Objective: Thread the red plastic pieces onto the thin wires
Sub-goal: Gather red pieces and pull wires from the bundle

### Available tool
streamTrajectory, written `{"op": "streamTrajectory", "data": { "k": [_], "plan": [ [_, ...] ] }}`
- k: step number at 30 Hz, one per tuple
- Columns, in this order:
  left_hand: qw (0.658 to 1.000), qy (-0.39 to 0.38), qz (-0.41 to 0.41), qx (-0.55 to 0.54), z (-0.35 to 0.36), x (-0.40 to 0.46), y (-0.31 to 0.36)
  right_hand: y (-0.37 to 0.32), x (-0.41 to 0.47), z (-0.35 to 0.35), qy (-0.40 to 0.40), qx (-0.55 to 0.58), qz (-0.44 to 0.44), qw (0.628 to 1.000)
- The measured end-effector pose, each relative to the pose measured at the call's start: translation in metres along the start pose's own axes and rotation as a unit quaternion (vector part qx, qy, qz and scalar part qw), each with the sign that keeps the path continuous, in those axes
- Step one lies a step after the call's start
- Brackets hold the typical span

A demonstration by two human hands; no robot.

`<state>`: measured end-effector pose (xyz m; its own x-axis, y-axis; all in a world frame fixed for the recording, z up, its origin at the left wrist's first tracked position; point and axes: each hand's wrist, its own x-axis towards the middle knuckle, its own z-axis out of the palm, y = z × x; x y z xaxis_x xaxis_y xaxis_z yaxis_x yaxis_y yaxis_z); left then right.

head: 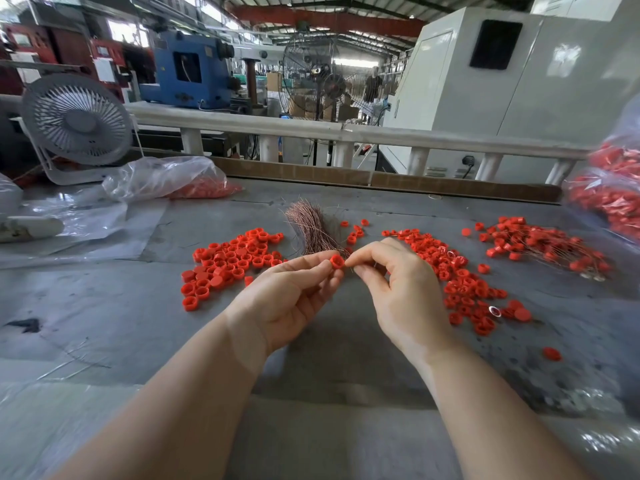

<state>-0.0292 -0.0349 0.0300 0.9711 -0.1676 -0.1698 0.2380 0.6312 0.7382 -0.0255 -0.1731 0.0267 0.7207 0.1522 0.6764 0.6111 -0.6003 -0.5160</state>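
Observation:
My left hand (291, 292) pinches one small red plastic cap (336, 261) between thumb and fingertips, just above the grey table. My right hand (398, 282) meets it from the right, thumb and forefinger pinched together at the cap's edge; any wire in that pinch is too thin to see. A bundle of thin copper-coloured wires (308, 226) lies on the table right behind both hands. Loose red caps lie in a pile on the left (228, 265) and in another on the right (460, 282). Caps strung on wires (540, 247) lie far right.
A clear plastic bag with red pieces (173, 181) lies at the back left beside a grey desk fan (78, 123). Bags full of red pieces (609, 202) sit at the right edge. A cardboard strip (381, 176) and white railing (311, 128) border the table's far side.

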Motion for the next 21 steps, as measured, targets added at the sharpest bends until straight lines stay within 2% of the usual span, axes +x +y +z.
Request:
{"op": "streamTrajectory", "data": {
  "k": [21],
  "plan": [
    [1.000, 0.006, 0.001, -0.007, -0.0001, -0.0012, 0.0007, -0.0004, 0.0007, -0.0013, 0.021, 0.031, -0.007, 0.999]
  ]
}}
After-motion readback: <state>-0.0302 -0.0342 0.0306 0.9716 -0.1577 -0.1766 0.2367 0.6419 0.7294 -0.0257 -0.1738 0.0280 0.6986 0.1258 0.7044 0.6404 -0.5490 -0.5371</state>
